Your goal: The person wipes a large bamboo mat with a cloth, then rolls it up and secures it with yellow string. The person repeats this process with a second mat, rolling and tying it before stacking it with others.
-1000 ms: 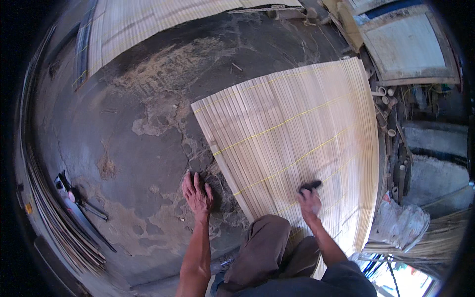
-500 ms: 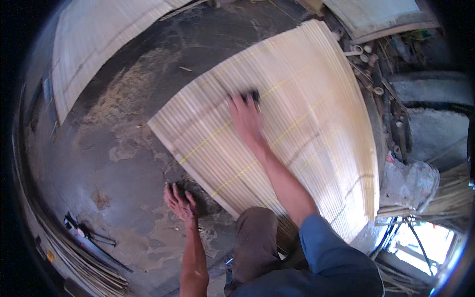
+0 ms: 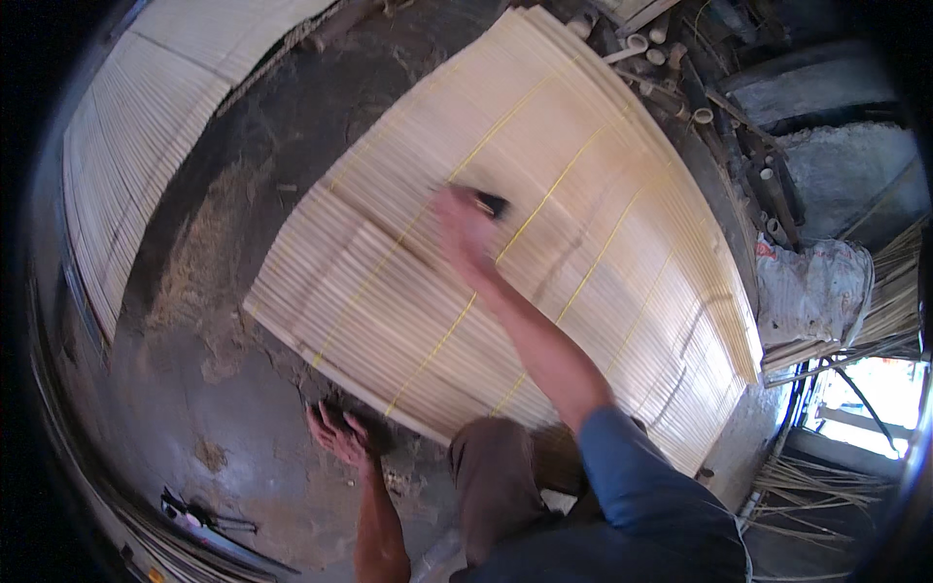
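Observation:
A wide mat of thin pale slats [image 3: 622, 282], crossed by yellow threads, lies spread on the dark floor in front of me. Over its middle, my right hand [image 3: 466, 225] is closed on a small dark object [image 3: 490, 204]. Motion smears both, so the object's kind cannot be made out. My left hand [image 3: 338, 434] is beside the mat's near left edge, low over or on the floor; its fingers are spread and hold nothing. A brown-trousered knee [image 3: 491, 457] is at the mat's near edge.
Another slatted mat [image 3: 146, 126] lies at the far left. Cut bamboo pieces [image 3: 702, 117] are heaped beyond the mat's right edge, near a whitish sack [image 3: 814, 291]. A dark-handled tool [image 3: 199, 520] and long strips [image 3: 160, 559] lie at the lower left.
The whole view has turned and shifted, so the mat appears lower and further left. My right hand has moved over the mat with the dark object; my left hand stays spread beside it.

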The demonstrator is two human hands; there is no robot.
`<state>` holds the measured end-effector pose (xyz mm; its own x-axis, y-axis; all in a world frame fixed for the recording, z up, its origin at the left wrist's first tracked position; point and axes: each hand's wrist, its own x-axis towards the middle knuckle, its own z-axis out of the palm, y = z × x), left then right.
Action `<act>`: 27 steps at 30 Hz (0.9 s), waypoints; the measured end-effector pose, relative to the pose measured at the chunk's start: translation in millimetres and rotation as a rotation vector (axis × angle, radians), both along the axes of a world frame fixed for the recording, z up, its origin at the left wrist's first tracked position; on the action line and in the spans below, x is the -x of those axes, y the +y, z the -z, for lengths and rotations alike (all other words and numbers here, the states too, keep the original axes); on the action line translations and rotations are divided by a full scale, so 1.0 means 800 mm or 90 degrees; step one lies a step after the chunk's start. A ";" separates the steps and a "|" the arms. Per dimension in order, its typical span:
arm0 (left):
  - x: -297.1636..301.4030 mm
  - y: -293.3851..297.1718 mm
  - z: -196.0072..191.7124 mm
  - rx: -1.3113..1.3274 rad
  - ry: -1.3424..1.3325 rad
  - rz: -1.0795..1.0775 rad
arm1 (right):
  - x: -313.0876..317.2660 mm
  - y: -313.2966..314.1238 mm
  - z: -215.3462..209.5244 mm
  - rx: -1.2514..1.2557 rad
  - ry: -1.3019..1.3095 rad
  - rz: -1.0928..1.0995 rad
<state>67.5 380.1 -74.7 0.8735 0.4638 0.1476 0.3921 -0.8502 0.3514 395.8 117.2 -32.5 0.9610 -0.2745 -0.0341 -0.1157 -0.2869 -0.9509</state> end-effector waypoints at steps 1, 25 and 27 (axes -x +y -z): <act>0.000 0.000 -0.001 -0.007 -0.009 0.004 | -0.046 0.022 -0.006 0.266 -0.130 -0.158; 0.002 0.008 -0.011 -0.007 0.093 0.016 | -0.314 -0.049 0.024 0.650 -0.373 -0.374; 0.004 0.009 -0.008 -0.002 0.080 0.015 | -0.244 -0.167 0.022 0.612 -0.048 -0.232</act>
<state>64.1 386.9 -68.2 0.8960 0.4424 0.0372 0.4126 -0.8607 0.2983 591.0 -16.5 -50.4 0.9818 0.1548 0.1096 0.1813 -0.9360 -0.3019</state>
